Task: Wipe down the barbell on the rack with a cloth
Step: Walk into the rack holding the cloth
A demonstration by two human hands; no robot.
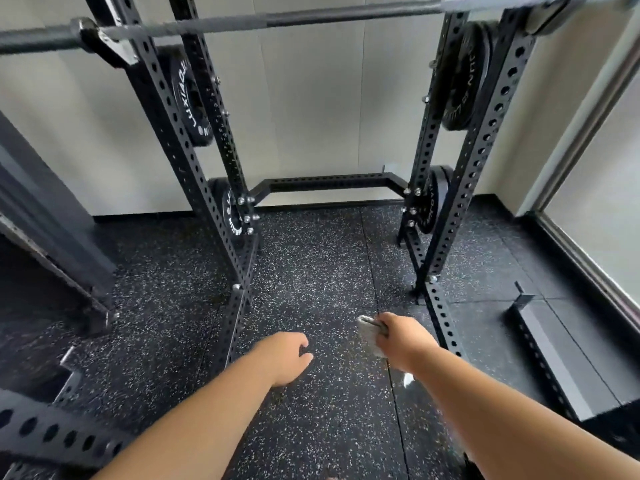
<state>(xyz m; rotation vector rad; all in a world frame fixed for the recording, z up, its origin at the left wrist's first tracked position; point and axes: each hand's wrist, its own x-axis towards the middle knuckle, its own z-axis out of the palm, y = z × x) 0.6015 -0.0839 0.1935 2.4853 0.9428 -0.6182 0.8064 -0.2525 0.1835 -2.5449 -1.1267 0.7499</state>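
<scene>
One barbell (277, 19) well above right hand (403, 337), gripping cloth (372, 336)

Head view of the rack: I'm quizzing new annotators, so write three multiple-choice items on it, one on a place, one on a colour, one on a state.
1. Where is the barbell?
A. Propped upright in a corner.
B. Across the rack, high in the view.
C. In both hands.

2. What colour is the floor?
A. Black with pale specks.
B. Plain red.
C. Bare wood.

3. What is the right hand doing?
A. Pressing on the barbell.
B. Hanging empty.
C. Gripping the cloth.

Answers:
1 B: the barbell spans the rack up top.
2 A: the floor is dark and speckled.
3 C: its fingers curl round the pale cloth.
</scene>
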